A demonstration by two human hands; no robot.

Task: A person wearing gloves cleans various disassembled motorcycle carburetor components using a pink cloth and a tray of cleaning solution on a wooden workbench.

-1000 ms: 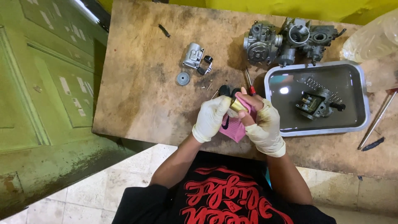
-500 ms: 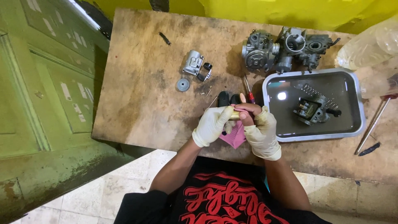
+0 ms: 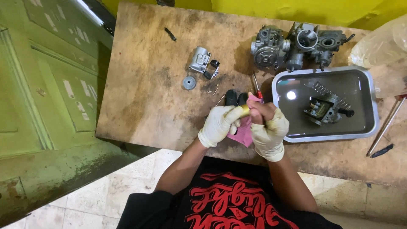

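Brass, small and cylindrical, the part [image 3: 245, 110] sits pinched between gloved left hand [image 3: 219, 124] and right hand [image 3: 268, 127] fingers.

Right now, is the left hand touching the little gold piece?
Touching. The head view shows the gloved left hand pinching the gold piece at its fingertips.

We see twin carburetor bodies [image 3: 296, 44] above a metal tray [image 3: 369, 127], a float bowl [image 3: 200, 60] and round cap [image 3: 189, 82] on our workbench [image 3: 144, 93].

Worn, stained wood on the bench [image 3: 148, 97], rough and matt. Glossy metal tray [image 3: 368, 99], dull cast-metal carburettor bodies [image 3: 296, 44]. Soft pink cloth [image 3: 243, 131], shiny brass piece [image 3: 245, 111] against thin matt rubber gloves [image 3: 218, 123].
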